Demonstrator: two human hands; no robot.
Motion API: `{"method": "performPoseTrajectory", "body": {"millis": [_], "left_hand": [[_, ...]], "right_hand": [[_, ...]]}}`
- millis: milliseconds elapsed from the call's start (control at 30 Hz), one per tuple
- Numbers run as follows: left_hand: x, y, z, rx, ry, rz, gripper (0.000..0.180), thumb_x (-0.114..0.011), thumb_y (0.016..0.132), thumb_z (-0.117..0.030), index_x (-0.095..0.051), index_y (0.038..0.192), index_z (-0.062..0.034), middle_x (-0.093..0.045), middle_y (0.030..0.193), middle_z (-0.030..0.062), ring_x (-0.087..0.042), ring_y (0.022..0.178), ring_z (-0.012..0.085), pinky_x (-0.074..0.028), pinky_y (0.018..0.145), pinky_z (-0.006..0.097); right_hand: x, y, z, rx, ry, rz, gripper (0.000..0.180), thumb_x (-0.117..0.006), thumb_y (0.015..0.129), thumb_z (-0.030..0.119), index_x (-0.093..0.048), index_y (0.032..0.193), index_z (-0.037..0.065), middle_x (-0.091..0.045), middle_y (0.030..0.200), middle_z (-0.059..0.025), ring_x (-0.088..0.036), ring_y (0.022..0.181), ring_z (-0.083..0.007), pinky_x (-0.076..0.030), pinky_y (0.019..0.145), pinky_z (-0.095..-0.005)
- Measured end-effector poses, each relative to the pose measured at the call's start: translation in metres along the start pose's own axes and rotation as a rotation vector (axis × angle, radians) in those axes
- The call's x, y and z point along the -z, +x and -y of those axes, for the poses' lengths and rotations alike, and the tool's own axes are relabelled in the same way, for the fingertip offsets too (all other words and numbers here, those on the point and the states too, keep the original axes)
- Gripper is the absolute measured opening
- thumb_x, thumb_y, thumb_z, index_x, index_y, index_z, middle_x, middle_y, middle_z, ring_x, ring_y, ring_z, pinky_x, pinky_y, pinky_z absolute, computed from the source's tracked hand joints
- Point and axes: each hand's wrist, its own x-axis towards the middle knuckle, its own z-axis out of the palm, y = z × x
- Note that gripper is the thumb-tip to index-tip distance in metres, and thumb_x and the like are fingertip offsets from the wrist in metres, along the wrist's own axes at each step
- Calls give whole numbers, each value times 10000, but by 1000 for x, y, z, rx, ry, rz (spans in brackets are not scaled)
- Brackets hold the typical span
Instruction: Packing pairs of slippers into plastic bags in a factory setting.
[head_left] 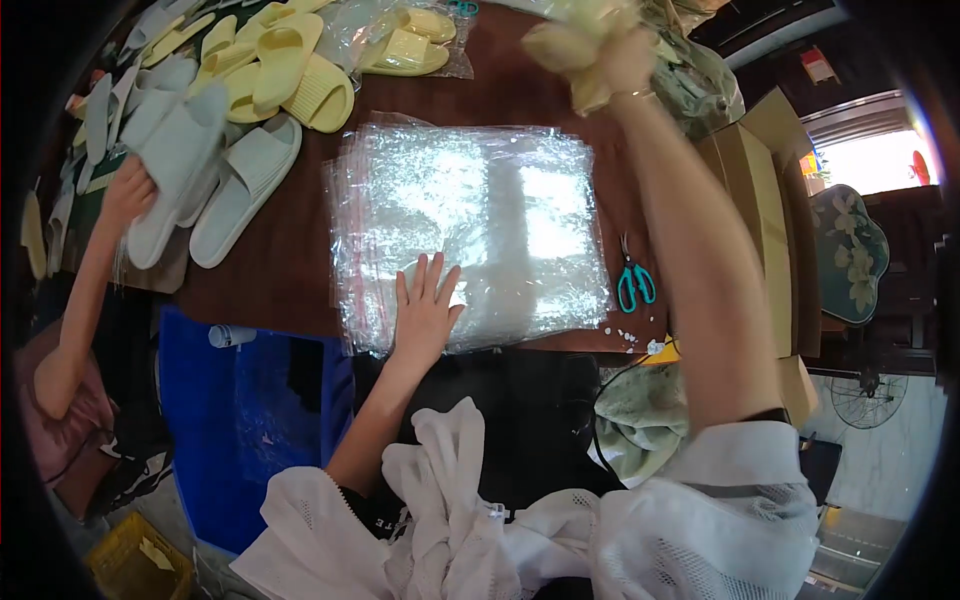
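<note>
My left hand lies flat, fingers spread, on a stack of clear plastic bags in the middle of the brown table. At the far right, my right hand is stretched out and closed on pale yellow slippers, blurred by motion. Whether a bag wraps these slippers, I cannot tell. To the right of the stack lie scissors with teal handles. Another pair of yellow slippers sits in a clear bag at the far edge.
Loose yellow slippers and grey slippers are heaped at the left, where another person's hand touches a grey one. A blue bin stands below. On the right are a cardboard box and a flower-patterned stool.
</note>
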Motion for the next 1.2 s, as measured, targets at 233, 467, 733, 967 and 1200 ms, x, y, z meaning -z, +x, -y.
{"method": "performPoseTrajectory", "body": {"millis": [233, 467, 733, 967, 1200], "left_hand": [[-1, -6, 0, -21, -54, 92, 618, -627, 809, -270, -378, 1356, -128, -254, 1452, 125, -180, 1365, 322, -144, 1073, 569], [-7, 3, 9, 0, 60, 142, 583, -561, 853, -302, -354, 1384, -181, -227, 1484, 100, -158, 1382, 304, -138, 1081, 555], [-3, 10, 9, -56, 64, 102, 557, -547, 870, -255, -347, 1387, -202, -266, 1464, 76, -198, 1365, 308, -152, 1069, 564], [16, 11, 1, -41, 123, 235, 536, -537, 876, -274, -360, 1373, -180, -274, 1448, 104, -213, 1352, 331, -169, 1056, 578], [17, 23, -15, 8, 46, 230, 565, -597, 833, -260, -388, 1347, -157, -306, 1426, 121, -248, 1336, 336, -167, 1038, 614]], "right_hand": [[-50, -110, -64, 414, 89, 657, 481, -619, 786, 158, -529, 1258, 198, -543, 1197, -163, -530, 1081, -309, -421, 945, -347], [151, -114, -138, -126, 428, 707, 293, -544, 891, 227, -593, 1156, 113, -616, 1051, -43, -613, 879, -131, -469, 795, -257], [336, -289, -294, -706, 285, 855, 284, -497, 923, 262, -596, 1099, 61, -623, 857, -16, -585, 692, -73, -460, 613, -192], [285, -295, -338, -470, -5, 432, 224, -528, 904, 248, -643, 978, 70, -628, 751, -60, -590, 641, -124, -470, 584, -249], [223, -276, -400, -150, -494, 397, 241, -565, 822, 331, -601, 829, 92, -650, 832, -149, -624, 791, -348, -495, 694, -467]]}}
